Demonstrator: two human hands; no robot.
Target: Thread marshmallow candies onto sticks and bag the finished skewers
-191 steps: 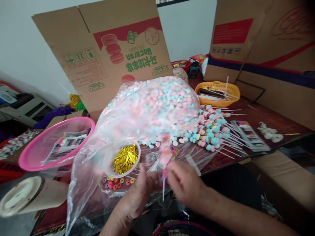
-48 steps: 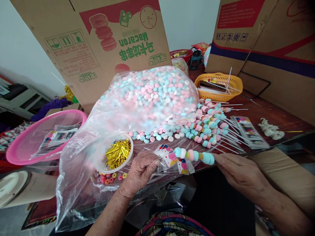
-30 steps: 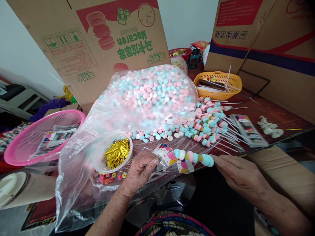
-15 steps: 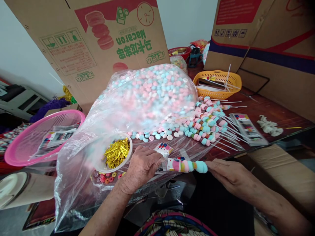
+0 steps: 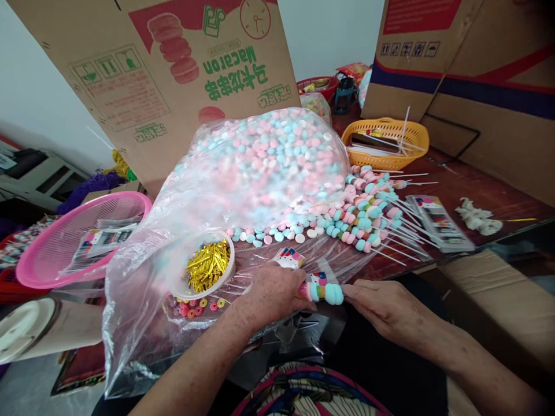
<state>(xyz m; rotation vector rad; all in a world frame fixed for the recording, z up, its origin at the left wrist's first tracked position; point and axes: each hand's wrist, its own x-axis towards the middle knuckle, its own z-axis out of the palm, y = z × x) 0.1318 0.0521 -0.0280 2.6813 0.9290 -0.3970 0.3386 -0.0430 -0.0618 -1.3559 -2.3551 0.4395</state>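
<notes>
My left hand (image 5: 277, 289) is closed around the left end of a marshmallow skewer (image 5: 330, 293). Blue and pink marshmallows with greenish-orange pieces between them show past its fingers. At the blue end, my right hand (image 5: 384, 300) is closed, its fingertips pinching what looks like the stick; the stick itself is hidden. Printed clear bags (image 5: 290, 257) lie on the table just beyond my left hand. A white bowl (image 5: 232, 271) of gold twist ties (image 5: 208, 266) stands left of that hand, with several gummy rings (image 5: 191, 309) before it.
A big clear bag of marshmallows (image 5: 277, 150) fills the table's middle. Finished skewers (image 5: 368, 214) are piled to its right, near a yellow basket (image 5: 385, 157) and a stack of printed bags (image 5: 440, 222). At left are a pink basket (image 5: 32, 260) and a lidded cup (image 5: 73, 329).
My left hand has slid right over the skewer's left end, covering the printed wrapping that showed there. My right hand has moved left with the skewer.
</notes>
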